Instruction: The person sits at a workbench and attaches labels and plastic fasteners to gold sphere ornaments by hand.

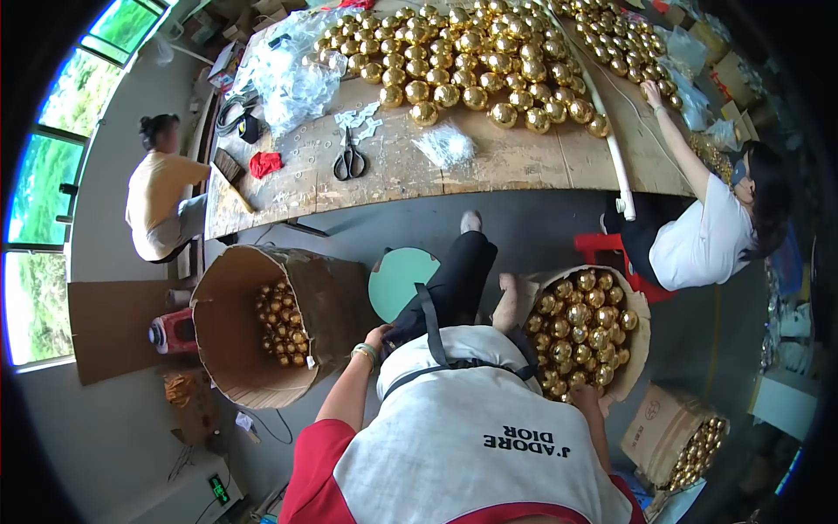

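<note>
My left hand (376, 339), with a bracelet at the wrist, rests against the dark trousers on my thigh; its fingers are too small to make out. At the near edge of the right carton (640, 349), my right hand (587, 396) touches or reaches among shiny gold balls (578, 332), and its fingertips are hidden. The left carton (229, 349) stands open on its side of me, with gold balls (281, 323) inside. Many more gold balls (471, 57) cover the far part of the wooden table (384, 196).
Black scissors (349, 162), a red cloth (264, 164), clear plastic bags (297, 87) and a white pipe (615, 157) lie on the table. One person (157, 196) sits left; another person (703, 236) reaches onto the table at right. A green stool (401, 281) is by my legs.
</note>
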A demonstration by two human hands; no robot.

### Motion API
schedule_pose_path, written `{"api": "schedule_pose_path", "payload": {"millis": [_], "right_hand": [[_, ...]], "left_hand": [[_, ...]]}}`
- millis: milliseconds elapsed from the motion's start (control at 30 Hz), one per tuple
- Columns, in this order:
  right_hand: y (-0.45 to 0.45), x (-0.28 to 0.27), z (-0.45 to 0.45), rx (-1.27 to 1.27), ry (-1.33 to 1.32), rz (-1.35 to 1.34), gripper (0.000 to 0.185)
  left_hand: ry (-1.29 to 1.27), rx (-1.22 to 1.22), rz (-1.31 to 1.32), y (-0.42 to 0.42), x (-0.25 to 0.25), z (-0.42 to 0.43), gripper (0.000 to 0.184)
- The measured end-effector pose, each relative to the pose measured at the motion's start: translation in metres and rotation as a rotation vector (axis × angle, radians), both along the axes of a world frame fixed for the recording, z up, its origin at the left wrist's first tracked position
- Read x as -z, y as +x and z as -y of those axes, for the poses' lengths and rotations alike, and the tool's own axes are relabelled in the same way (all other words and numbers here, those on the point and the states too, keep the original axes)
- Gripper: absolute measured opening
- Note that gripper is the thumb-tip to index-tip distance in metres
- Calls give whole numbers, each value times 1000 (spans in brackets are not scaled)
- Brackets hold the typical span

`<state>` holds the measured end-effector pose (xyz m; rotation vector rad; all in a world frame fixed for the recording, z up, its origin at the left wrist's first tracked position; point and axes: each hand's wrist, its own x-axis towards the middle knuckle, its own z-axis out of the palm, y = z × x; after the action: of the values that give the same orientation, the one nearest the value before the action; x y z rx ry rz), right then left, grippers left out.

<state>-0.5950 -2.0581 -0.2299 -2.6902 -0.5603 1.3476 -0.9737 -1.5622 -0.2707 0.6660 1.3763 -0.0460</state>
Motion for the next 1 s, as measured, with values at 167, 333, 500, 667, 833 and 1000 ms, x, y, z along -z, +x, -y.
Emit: {"api": "schedule_pose_path", "payload": {"millis": [167, 333, 500, 667, 833, 1000], "right_hand": [[10, -2, -6, -8, 0, -18, 26], [31, -34, -66, 109, 136, 144, 21], [39, -84, -245, 112, 406, 292, 22], [34, -73, -441, 10, 498, 245, 28], [47, -104, -620, -218, 542, 274, 42], [86, -77, -713, -412, 559, 409, 55]], "left_hand": [[473, 500, -93, -2, 30, -45, 28], [914, 662, -213, 63, -9, -113, 23], [1092, 663, 57, 150, -73, -181, 16], [846, 880, 435, 192, -39, -251, 24], [535, 1159, 449, 192, -7, -275, 31], [309, 1251, 326, 187, 40, -252, 37]]}}
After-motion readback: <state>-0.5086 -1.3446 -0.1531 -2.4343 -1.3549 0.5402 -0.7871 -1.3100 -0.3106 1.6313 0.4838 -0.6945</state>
